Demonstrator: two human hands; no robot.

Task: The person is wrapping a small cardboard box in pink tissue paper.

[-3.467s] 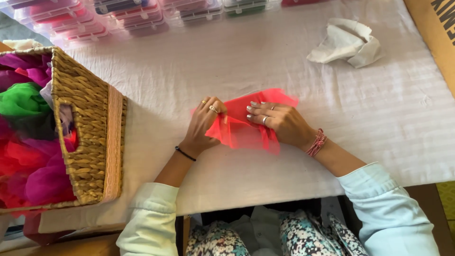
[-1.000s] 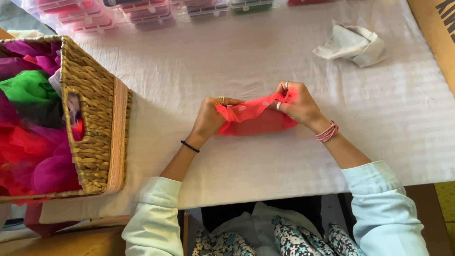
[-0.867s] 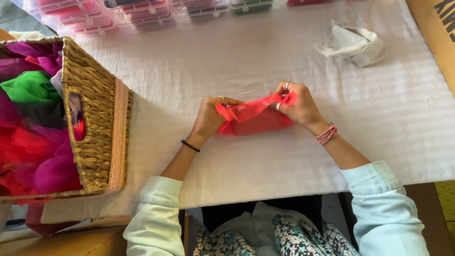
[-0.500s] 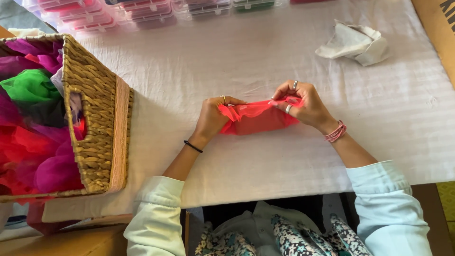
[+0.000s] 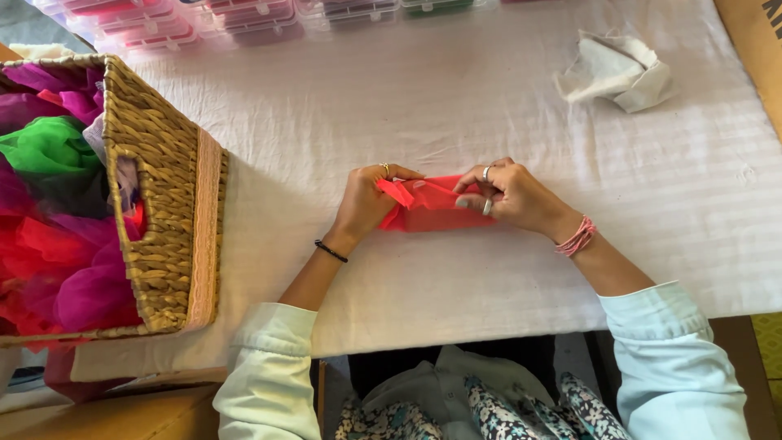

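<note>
A small piece of red sheer fabric (image 5: 432, 205) lies folded into a narrow strip on the white tablecloth (image 5: 423, 106), in the middle of the head view. My left hand (image 5: 368, 200) pinches its left end, where a bright red edge sticks up. My right hand (image 5: 509, 195) presses fingers down on its right end. Both hands wear rings; the left wrist has a dark band, the right a pink bracelet.
A woven wicker basket (image 5: 167, 187) at the left holds several pieces of sheer fabric in red, magenta, purple and green. A crumpled white cloth (image 5: 617, 72) lies at the back right. Clear plastic boxes (image 5: 244, 15) line the far edge. A cardboard box edge (image 5: 753, 45) is at the right.
The red fabric went from a flat spread piece to a narrow folded strip. My hands lifted it, drew closer together and now hold it low on the cloth.
</note>
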